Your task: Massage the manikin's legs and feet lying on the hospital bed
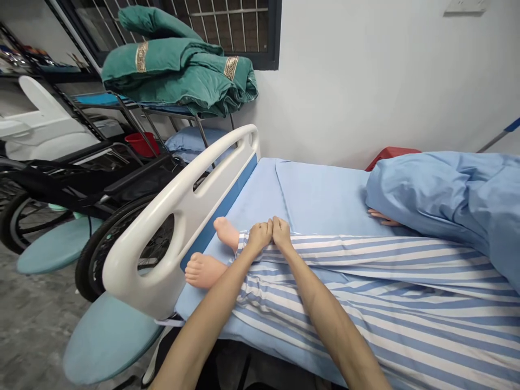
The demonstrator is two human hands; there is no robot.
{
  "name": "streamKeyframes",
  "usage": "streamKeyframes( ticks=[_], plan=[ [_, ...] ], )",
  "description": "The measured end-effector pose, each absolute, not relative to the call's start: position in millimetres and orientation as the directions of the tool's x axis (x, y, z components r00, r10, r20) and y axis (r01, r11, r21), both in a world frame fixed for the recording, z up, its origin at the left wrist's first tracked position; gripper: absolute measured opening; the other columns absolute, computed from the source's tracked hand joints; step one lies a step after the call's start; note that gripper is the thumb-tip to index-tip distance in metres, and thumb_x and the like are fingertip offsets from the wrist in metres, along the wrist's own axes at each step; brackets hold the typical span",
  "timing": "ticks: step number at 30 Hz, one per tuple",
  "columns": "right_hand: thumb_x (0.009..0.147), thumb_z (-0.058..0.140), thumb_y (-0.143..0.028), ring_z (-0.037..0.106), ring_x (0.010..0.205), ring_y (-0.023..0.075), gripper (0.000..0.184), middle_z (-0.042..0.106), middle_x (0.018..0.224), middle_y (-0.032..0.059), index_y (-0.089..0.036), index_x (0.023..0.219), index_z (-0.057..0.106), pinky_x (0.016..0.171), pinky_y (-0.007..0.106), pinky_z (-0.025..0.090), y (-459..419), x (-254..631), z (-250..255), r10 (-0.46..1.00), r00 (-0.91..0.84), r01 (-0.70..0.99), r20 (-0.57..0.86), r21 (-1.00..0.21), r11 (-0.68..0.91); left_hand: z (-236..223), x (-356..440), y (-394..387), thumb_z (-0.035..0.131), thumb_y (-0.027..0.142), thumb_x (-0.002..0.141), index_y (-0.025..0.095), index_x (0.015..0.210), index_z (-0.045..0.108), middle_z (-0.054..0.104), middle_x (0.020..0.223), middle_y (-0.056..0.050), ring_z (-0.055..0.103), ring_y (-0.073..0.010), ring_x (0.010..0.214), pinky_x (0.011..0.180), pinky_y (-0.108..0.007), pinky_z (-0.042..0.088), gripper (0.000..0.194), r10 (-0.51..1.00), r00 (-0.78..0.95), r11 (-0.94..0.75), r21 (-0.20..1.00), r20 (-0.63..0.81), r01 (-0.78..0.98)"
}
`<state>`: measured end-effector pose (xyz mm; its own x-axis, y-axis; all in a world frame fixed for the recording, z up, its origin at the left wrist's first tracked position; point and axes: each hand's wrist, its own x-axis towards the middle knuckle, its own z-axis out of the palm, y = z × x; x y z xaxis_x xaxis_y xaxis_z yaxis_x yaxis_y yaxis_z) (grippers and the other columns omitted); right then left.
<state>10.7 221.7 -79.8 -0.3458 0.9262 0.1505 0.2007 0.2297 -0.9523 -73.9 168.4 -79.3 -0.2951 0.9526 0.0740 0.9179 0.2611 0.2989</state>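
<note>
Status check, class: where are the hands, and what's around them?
Left hand, right hand: both on striped trousers near the cuffs. Bare feet just beyond. White bed footboard beside the feet.

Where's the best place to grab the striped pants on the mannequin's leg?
Probably the ankle cuff of the blue-and-white striped trouser leg, coming from the foot end, where your left hand and right hand rest. The cloth ends there, beside the mannequin's bare foot, so fingers can likely slip under its edge.

Folded green quilt on metal rack
</note>
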Motion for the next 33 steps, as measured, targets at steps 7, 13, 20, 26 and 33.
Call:
streamKeyframes(
  ticks=[7, 13, 20, 26, 33],
  plan=[
    [0.097, 0.041, -0.033, 0.041, 0.060, 0.0156, 0.039, 0.048, 0.058, -0.0017, -0.024, 0.059, 0.040, 0.064, 0.029, 0.027, 219, 10, -63, 0.826, -0.505, 0.362, 0.250, -0.808, 0.466, -72, -89, 176, 0.044, 0.017, 0.096, 0.007, 0.122, 0.067, 0.072, 0.115, -0.020, 0.068, -0.0249, 0.103, 0.092, -0.035, 0.050, 0.035, 0.944, -0.309, 0.330, 0.253, -0.118, 0.909],
    [0.097, 0.037, -0.033, 0.045, 0.062, 0.0159, 0.039, 0.049, 0.059, -0.0010, -0.024, 0.059, 0.040, 0.064, 0.028, 0.030, 219, 16, -83, 0.869, -0.451, 0.343, 0.202, -0.860, 0.378, -71, -82, 173, 0.034, 0.027, 0.102, 0.011, 0.109, 0.072, 0.074, 0.109, -0.019, 0.068, -0.0247, 0.098, 0.091, -0.036, 0.050, 0.042, 0.930, -0.348, 0.367, 0.320, -0.117, 0.873],
    [0.097, 0.036, -0.037, 0.042, 0.058, 0.0144, 0.041, 0.046, 0.055, -0.0029, -0.024, 0.058, 0.041, 0.061, 0.028, 0.029, 223, 17, -84, 0.897, -0.385, 0.185, 0.218, -0.934, 0.306, -46, -71, 186, 0.028, 0.031, 0.103, 0.017, 0.067, 0.060, 0.062, 0.066, -0.004, 0.055, -0.0133, 0.064, 0.068, -0.025, 0.042, 0.051, 0.849, -0.506, 0.280, 0.680, 0.154, 0.678],
    [0.095, 0.038, -0.041, 0.040, 0.057, 0.0137, 0.041, 0.045, 0.054, -0.0038, -0.024, 0.058, 0.041, 0.058, 0.027, 0.030, 225, 19, -89, 0.905, -0.374, 0.101, 0.205, -0.960, 0.260, -66, -52, 179, 0.033, 0.027, 0.102, 0.017, 0.070, 0.063, 0.068, 0.073, -0.006, 0.058, -0.0155, 0.070, 0.072, -0.026, 0.040, 0.046, 0.827, -0.547, 0.348, 0.646, 0.131, 0.680],
    [0.094, 0.039, -0.033, 0.041, 0.058, 0.0144, 0.040, 0.046, 0.054, -0.0026, -0.024, 0.055, 0.039, 0.058, 0.027, 0.030, 228, 20, -73, 0.918, -0.360, 0.287, 0.165, -0.917, 0.277, -68, -49, 173, 0.030, 0.026, 0.105, 0.015, 0.102, 0.074, 0.074, 0.110, -0.016, 0.067, -0.0224, 0.096, 0.087, -0.031, 0.043, 0.046, 0.864, -0.503, 0.442, 0.460, 0.013, 0.770]
  ],
)
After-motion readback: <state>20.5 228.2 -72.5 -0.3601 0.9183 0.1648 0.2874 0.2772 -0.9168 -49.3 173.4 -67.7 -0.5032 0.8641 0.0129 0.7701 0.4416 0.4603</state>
